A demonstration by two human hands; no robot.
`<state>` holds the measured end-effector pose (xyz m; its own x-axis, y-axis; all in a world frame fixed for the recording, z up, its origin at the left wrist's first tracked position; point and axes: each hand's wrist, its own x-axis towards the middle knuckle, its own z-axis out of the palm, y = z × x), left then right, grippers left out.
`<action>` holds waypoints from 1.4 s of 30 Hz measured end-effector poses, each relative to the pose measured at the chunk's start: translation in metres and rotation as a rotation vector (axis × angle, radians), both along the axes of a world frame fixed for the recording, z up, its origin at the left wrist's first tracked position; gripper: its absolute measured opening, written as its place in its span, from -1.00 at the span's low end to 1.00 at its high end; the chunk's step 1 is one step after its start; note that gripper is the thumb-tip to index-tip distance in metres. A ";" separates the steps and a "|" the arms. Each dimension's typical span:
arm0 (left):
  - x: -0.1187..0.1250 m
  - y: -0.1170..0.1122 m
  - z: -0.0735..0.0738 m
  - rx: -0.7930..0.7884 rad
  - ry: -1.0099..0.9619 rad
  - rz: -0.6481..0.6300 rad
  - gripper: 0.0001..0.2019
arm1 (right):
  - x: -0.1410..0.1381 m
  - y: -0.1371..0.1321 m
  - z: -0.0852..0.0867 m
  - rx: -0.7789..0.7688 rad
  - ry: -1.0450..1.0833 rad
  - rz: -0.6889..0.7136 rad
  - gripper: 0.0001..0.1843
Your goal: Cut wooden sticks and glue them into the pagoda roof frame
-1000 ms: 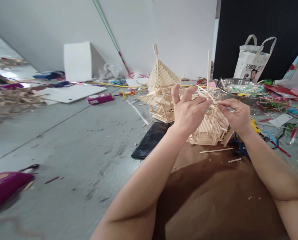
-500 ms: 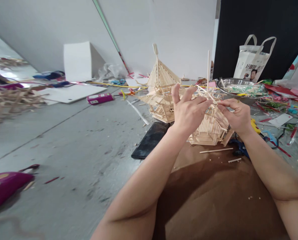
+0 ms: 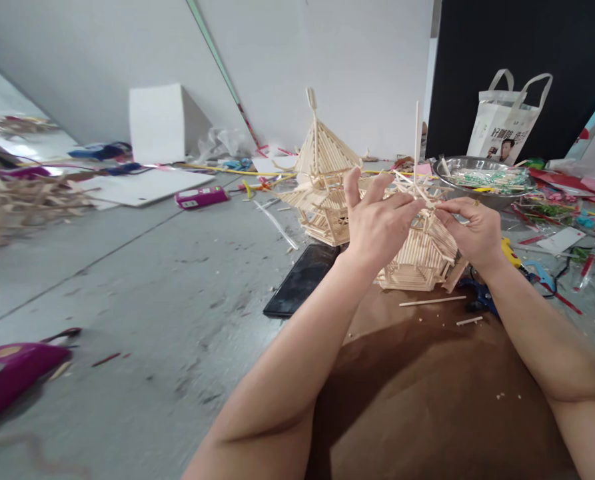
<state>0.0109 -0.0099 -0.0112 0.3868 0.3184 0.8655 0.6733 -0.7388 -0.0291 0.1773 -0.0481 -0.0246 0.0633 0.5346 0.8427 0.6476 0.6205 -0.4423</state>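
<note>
A small pagoda model (image 3: 420, 257) made of thin wooden sticks stands on a brown sheet (image 3: 427, 380). Loose sticks cross at its top and one stick rises upright from it. My left hand (image 3: 377, 223) rests against the model's left roof, thumb and forefinger pinched at the crossing sticks, the other fingers spread upward. My right hand (image 3: 470, 230) pinches the same cluster of sticks from the right. A taller finished stick pagoda (image 3: 322, 180) stands just behind my left hand.
A black phone (image 3: 302, 280) lies left of the brown sheet. A steel bowl (image 3: 482, 177) of sticks, a white tote bag (image 3: 510, 120), a glue gun (image 3: 477, 297) and colourful clutter sit at the right. Pink boxes (image 3: 200, 197), white boards and a stick pile (image 3: 22, 203) lie left.
</note>
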 end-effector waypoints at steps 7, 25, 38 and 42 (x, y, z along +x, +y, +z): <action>0.000 0.000 0.000 0.002 -0.008 0.004 -0.80 | -0.001 -0.001 0.000 0.002 0.007 -0.002 -0.88; 0.000 -0.004 0.003 -0.048 -0.003 0.003 -0.78 | -0.001 0.001 -0.002 0.027 -0.008 -0.021 -0.87; 0.002 -0.003 0.000 -0.063 -0.039 -0.010 -0.77 | -0.003 0.000 -0.001 0.023 0.001 -0.030 -0.86; 0.002 -0.003 0.000 -0.045 -0.035 -0.007 -0.77 | -0.003 -0.001 0.000 0.012 0.005 -0.032 -0.86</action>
